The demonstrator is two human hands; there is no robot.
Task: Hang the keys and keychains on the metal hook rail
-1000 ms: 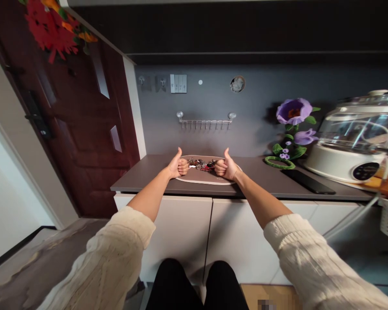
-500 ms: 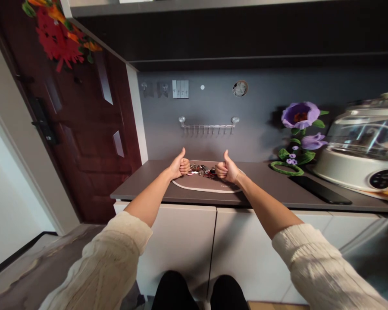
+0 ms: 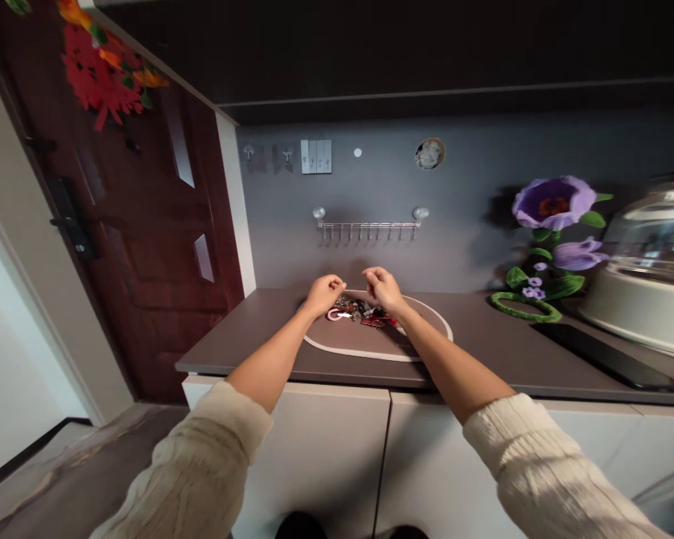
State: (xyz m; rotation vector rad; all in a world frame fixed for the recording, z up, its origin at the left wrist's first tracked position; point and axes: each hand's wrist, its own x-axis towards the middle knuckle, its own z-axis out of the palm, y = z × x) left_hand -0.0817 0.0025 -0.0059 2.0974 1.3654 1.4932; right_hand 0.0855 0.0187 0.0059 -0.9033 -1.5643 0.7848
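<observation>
1. The left hand [image 3: 321,294] and right hand [image 3: 386,290] hover over the far side of the pile [image 3: 360,310], fingers curled; I cannot tell whether either pinches anything.
2. Fingertip pinches on single pieces would suit such small, jumbled things; drawing each up slowly should limit snagging, with wrists kept high.
3. The pile lies on the rounded mat [image 3: 365,352], on the worktop [image 3: 477,337], at the centre of the frame.
4. Its long axis runs roughly left to right, a pink loop [image 3: 329,315] at the left end; no single pointing direction shows.

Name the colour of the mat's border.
The mat's border is pale, a light beige-cream, seen best in the head view.
</observation>
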